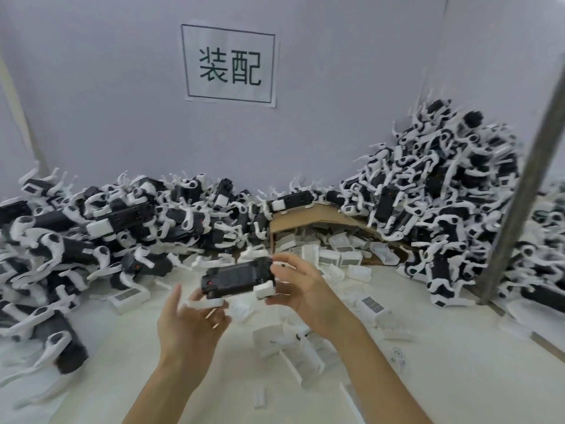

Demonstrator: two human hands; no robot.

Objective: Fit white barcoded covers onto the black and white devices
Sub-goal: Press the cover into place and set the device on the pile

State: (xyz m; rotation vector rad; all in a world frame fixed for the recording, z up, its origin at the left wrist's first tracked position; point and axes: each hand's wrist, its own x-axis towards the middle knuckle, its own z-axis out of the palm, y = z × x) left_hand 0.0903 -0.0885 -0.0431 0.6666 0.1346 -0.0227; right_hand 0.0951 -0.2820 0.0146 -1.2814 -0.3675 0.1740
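A black and white device (237, 278) is held in the air above the middle of the table. My right hand (301, 293) grips its right end, with the thumb on top and the fingers beneath near a white part. My left hand (191, 322) is under its left end with fingers spread, touching a white leg of the device. Loose white barcoded covers lie on the table, one (371, 306) to the right of my hands and one (128, 296) to the left.
Big heaps of black and white devices fill the left side (76, 234) and the right side (443, 194). A cardboard box (308, 218) behind my hands holds several white covers. More covers (293, 353) lie between my forearms. A grey post (519, 194) stands at the right.
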